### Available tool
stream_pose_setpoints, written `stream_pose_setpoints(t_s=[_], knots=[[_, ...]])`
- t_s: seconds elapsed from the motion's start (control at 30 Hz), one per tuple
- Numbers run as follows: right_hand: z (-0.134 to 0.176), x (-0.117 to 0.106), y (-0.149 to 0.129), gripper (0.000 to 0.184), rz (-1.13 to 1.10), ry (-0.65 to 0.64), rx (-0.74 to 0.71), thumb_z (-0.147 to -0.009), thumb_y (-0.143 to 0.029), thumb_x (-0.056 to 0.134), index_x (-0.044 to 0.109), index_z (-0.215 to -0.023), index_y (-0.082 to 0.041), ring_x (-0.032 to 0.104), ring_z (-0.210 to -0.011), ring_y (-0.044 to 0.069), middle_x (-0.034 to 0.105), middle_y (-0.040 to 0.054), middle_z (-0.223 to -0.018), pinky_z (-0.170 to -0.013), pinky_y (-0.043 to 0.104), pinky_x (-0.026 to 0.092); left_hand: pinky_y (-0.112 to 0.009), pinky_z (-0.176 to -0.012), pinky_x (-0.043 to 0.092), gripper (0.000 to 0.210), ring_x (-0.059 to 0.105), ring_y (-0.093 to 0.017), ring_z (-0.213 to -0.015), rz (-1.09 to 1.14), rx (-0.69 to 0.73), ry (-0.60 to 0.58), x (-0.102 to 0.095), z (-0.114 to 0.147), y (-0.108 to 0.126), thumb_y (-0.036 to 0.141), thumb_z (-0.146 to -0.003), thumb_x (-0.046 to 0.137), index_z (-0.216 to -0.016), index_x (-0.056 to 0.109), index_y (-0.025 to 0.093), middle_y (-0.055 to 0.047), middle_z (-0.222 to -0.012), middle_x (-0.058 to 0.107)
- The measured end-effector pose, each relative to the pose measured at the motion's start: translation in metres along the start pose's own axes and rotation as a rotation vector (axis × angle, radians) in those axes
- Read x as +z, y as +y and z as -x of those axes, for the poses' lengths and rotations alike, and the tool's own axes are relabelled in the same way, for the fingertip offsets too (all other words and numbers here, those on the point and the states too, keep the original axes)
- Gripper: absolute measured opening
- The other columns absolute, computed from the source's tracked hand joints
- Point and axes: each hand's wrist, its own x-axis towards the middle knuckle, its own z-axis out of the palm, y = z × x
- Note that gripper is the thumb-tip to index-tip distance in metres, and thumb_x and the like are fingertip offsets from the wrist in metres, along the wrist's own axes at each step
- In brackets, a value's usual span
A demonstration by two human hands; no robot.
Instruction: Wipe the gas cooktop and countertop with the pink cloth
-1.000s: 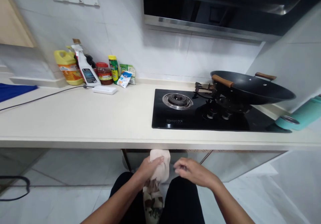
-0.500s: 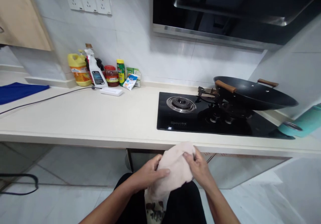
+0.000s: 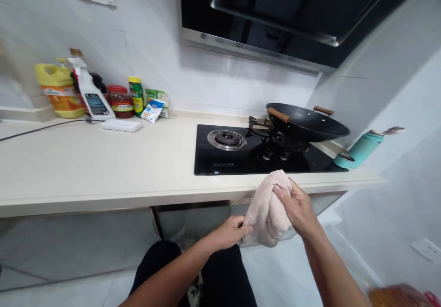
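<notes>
A pale pink cloth [image 3: 267, 206] is bunched up in front of the counter edge. My right hand [image 3: 298, 206] grips its upper right side, and my left hand [image 3: 229, 231] pinches its lower left corner. Both hands are below and just in front of the black gas hob [image 3: 241, 160]. A black wok [image 3: 306, 123] with wooden handles sits on the hob's right burner. The left burner [image 3: 225, 138] is bare.
The cream counter [image 3: 103, 160] runs left. At its back stand a yellow jug [image 3: 60, 91], a spray bottle [image 3: 91, 98], a red jar [image 3: 119, 101], a green bottle [image 3: 137, 96] and a white box [image 3: 122, 125]. A teal flask [image 3: 358, 150] lies right of the hob. A range hood [image 3: 275, 18] hangs above.
Both hands gathered the cloth into a bunch and lifted it up and to the right, from between my knees to the counter edge. The view has swung right.
</notes>
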Motion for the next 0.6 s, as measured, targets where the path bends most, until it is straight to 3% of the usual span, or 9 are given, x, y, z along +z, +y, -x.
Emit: stream_pose_setpoints(t_s=[0.13,0.23,0.33,0.43,0.6], knots=[[0.008,-0.069,0.018,0.033,0.416,0.083,-0.195,-0.086,-0.055,0.063,0.067,-0.086,-0.023,0.059,-0.103,0.025,0.064,0.0082,-0.111,-0.082,0.034,0.05,-0.026,-0.064,0.037,0.027,0.048,-0.015,-0.065,-0.063,0.04,0.077,0.002,-0.015,-0.001,0.039,-0.087,0.062,-0.07,0.065,0.018,0.003,-0.064,0.055],[0.019,-0.105,0.037,0.034,0.451,0.079,-0.125,-0.087,-0.055,0.062,0.07,-0.097,-0.024,0.06,-0.107,0.027,0.066,0.0086,-0.115,-0.083,0.035,0.051,-0.029,-0.075,0.041,0.025,0.055,-0.019,-0.073,-0.095,0.095,0.117,-0.005,-0.02,0.006,0.039,-0.085,0.065,-0.069,0.067,0.02,0.0,-0.071,0.062],[0.026,-0.117,0.052,0.039,0.284,0.081,0.036,-0.089,-0.057,0.06,0.067,-0.108,-0.023,0.065,-0.094,0.025,0.071,0.0051,-0.1,-0.078,0.034,0.053,-0.032,-0.092,0.043,0.021,0.062,-0.025,-0.093,-0.09,0.152,0.13,-0.006,-0.029,0.015,0.041,-0.086,0.065,-0.086,0.075,0.023,-0.003,-0.091,0.073],[0.028,-0.119,0.06,0.052,0.098,0.092,0.138,-0.085,-0.058,0.066,0.064,-0.122,-0.023,0.067,-0.101,0.027,0.073,0.0071,-0.111,-0.082,0.035,0.055,-0.033,-0.104,0.039,0.027,0.062,-0.026,-0.109,-0.08,0.191,0.143,0.0,-0.04,0.019,0.043,-0.091,0.058,-0.103,0.075,0.025,-0.004,-0.108,0.075],[0.032,-0.13,0.065,0.049,0.097,0.019,0.224,-0.079,-0.06,0.071,0.07,-0.107,-0.02,0.068,-0.088,0.026,0.075,0.006,-0.1,-0.072,0.032,0.054,-0.031,-0.092,0.043,0.029,0.061,-0.022,-0.095,-0.117,0.213,0.139,0.012,-0.043,0.019,0.043,-0.097,0.049,-0.098,0.069,0.023,-0.003,-0.098,0.071]])
